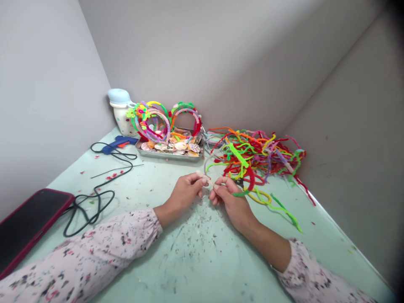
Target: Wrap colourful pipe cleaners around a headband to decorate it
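In front of me, above the table, I hold a headband (251, 177) partly wrapped in light green, red and dark green pipe cleaner. Its thin grey bare part curves down toward my fingers. My left hand (184, 193) pinches a pale pipe cleaner (205, 177) between thumb and fingers. The fingers of my right hand (232, 202) are closed close by, at the other end of the pale piece and beside the headband's green end. My right fingers partly hide where the pale piece meets the band.
A metal tray (170, 156) of seashells with finished headbands (154, 122) stands at the back, near a lidded cup (121, 113). Pipe cleaners (261, 147) pile up at the right. A blue glue gun (118, 144), its black cord (110, 179) and a phone (31, 223) lie left.
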Available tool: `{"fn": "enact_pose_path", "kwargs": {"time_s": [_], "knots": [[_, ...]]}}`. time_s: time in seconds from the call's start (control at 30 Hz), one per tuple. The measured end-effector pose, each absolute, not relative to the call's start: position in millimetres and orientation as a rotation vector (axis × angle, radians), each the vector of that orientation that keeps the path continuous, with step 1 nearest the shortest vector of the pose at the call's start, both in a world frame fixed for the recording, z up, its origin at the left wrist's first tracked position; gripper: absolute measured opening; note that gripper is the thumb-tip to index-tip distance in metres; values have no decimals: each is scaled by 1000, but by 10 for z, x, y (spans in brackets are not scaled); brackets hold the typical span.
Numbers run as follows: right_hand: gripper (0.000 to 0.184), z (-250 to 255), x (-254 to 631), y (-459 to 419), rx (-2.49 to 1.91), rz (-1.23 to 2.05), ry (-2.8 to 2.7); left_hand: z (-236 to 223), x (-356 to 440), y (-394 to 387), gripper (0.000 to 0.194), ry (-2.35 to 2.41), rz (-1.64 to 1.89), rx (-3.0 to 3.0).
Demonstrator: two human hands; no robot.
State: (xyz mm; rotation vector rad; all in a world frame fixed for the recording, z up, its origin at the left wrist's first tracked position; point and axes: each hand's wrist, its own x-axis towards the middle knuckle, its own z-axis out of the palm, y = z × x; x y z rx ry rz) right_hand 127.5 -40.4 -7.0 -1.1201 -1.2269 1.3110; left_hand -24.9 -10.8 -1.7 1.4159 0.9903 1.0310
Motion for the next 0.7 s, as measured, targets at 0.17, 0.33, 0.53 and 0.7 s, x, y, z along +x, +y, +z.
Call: {"fn": "enact_pose_path", "kwargs": {"time_s": [0.17,0.33,0.53,0.7], "knots": [[10,-70,1274,-398,-1133,1314,-1205,4,-244,-143,24,1052,1054,1379],[10,-66,1276,-400,-1117,1322,-1190,3,-243,-140,22,1033,1039,1367],[9,-42,1266,-425,-1118,1304,-1237,-40,-257,-118,23,953,1029,1361],[9,-35,1252,-436,-1143,1275,-1277,-46,-258,-124,25,959,1021,1357]]}}
